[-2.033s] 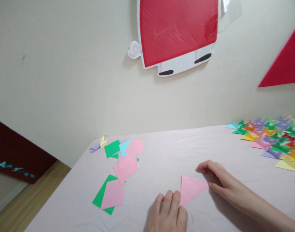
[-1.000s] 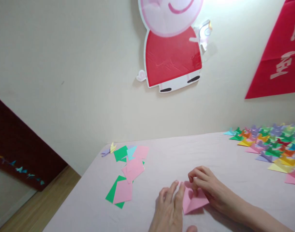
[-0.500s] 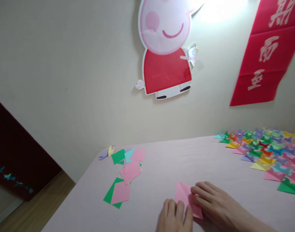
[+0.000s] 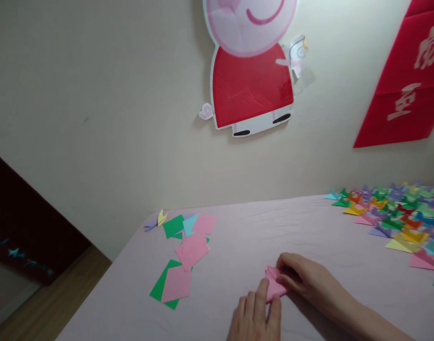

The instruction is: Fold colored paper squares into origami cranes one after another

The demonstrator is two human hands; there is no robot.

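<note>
A small folded pink paper [image 4: 273, 283] lies on the pale pink tabletop [image 4: 238, 246] near its front edge. My right hand [image 4: 302, 279] rests on the paper's right side, with its curled fingers pressing the fold down. From below, my left hand [image 4: 256, 315] comes up with its fingers together, and the fingertips pin the paper's near left edge. Most of the paper is hidden under the two hands.
Loose pink, green and blue paper squares [image 4: 183, 258] lie scattered at the left. A small yellow and purple folded figure [image 4: 156, 220] sits by the far left corner. Several coloured folded paper pieces [image 4: 398, 213] crowd the right side. A cartoon cutout [image 4: 250, 71] and red banner [image 4: 409, 85] hang on the wall.
The pink paper has gone from a flat triangle to a smaller folded shape. Both hands have closed in over it, and the view has swung about.
</note>
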